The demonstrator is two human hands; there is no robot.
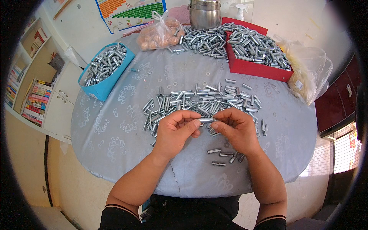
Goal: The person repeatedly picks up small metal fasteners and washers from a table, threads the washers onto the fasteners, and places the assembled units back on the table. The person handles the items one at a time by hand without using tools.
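Observation:
Between my two hands, over the middle of the table, a short silver metal sleeve point(206, 120) is held level. My left hand point(174, 130) pinches its left end with thumb and fingers. The other end is gripped by the thumb and fingertips of my right hand point(238, 130). Just beyond my hands spreads a loose pile of metal sleeves and bolts point(184, 100), partly hidden by my fingers. Closer to me, beside my right wrist, lie several separate metal sleeves point(219, 163).
A blue box point(100, 91) full of metal parts stands at the left. Farther back are a tied plastic bag point(159, 36), another metal heap point(207, 41), a steel pot point(205, 15) and a filled red box point(257, 72). A clear bag point(306, 76) sits at the right edge.

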